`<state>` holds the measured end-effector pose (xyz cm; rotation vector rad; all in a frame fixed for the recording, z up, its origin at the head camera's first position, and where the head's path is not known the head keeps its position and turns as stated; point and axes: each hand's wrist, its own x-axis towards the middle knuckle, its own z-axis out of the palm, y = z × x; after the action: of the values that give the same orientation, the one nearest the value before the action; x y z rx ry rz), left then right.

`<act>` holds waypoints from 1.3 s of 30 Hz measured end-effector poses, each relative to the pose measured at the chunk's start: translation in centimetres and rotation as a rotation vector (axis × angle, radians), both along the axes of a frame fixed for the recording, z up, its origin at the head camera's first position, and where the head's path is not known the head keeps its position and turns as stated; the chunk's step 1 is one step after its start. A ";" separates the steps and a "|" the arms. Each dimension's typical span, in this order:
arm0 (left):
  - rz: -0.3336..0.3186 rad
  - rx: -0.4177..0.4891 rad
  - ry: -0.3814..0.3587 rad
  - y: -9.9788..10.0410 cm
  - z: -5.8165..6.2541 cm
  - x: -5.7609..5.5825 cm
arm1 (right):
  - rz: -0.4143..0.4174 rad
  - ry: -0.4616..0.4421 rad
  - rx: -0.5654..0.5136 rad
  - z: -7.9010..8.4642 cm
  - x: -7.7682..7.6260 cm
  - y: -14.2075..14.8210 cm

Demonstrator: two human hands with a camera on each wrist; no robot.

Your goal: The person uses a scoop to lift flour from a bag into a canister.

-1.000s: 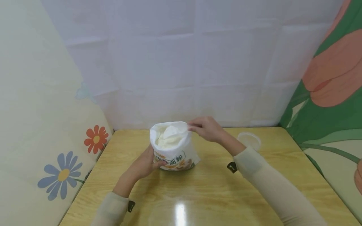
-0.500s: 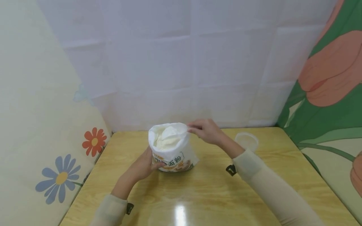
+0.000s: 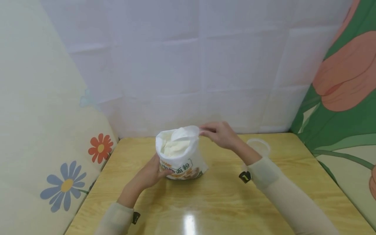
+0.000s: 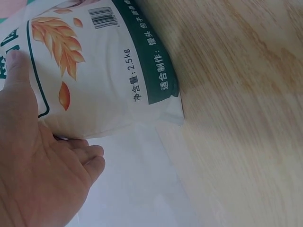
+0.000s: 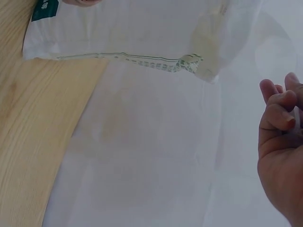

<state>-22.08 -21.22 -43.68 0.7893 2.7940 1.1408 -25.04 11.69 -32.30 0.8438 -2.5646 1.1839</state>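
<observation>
1. White with printed lettering, the flour bag (image 3: 189, 160) stands open-mouthed at the far part of the wood-grain table (image 3: 188, 199); whether its whole base touches the wood I cannot tell.
2. Pale flour (image 3: 176, 149) shows inside the bag's mouth, below the rolled-out rim.
3. At the bag's left side, the left hand (image 3: 150, 171) grips it, thumb on the printed front and the other fingers curled round towards the back.
4. Just right of the bag's rim, the right hand (image 3: 219, 134) has thumb and fingers drawn close together, pinching the end of a translucent scoop (image 3: 193, 131).
5. The scoop's rounded head lies over the right rear of the bag's mouth; its full outline is hard to make out.
6. On the bag's face are an orange wheat ear (image 4: 61, 42), a barcode (image 4: 102, 17) and a dark green band (image 4: 150, 56).
7. To the right of the bag, partly behind the right forearm, a translucent round lid or dish (image 3: 262, 144) sits on the table.
8. Behind the bag hangs a creased white sheet (image 3: 158, 71); well left of it are a red flower (image 3: 100, 148) and a blue flower (image 3: 67, 186).
</observation>
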 end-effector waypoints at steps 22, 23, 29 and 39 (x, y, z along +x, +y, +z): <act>0.002 0.024 0.033 0.1 -0.1 0.0 | -0.132 0.054 0.043 1.2 1.0 6.1; 0.002 0.025 0.033 0.1 -0.1 0.0 | -0.137 0.059 0.052 1.2 1.1 6.5; -0.001 0.023 0.036 0.2 -0.1 0.2 | -0.178 0.091 0.076 1.3 2.1 8.9; 0.003 0.012 0.047 0.2 -0.2 0.1 | -0.264 -0.017 0.002 0.8 4.2 13.4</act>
<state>-22.00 -21.00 -43.91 0.8240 2.8299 1.1561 -20.79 25.10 -31.45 0.4766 -2.5905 1.1115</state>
